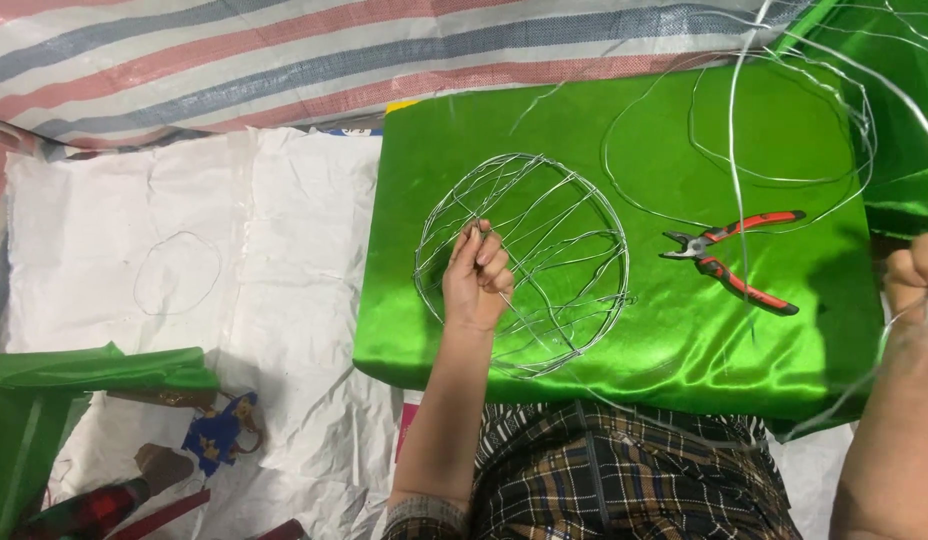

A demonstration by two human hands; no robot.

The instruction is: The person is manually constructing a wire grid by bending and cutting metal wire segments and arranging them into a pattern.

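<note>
Now, hands on a wire ball frame over green cloth.
Left hand (477,275) pinches a strand of the wire frame (522,262) lying on the green satin (684,340); right hand (916,275), seemingly closed on loose wire (734,150), sits beyond red-handled pliers (736,256).

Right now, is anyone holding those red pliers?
No, the red pliers lie untouched on the green cloth, between the left hand and right hand.
</note>
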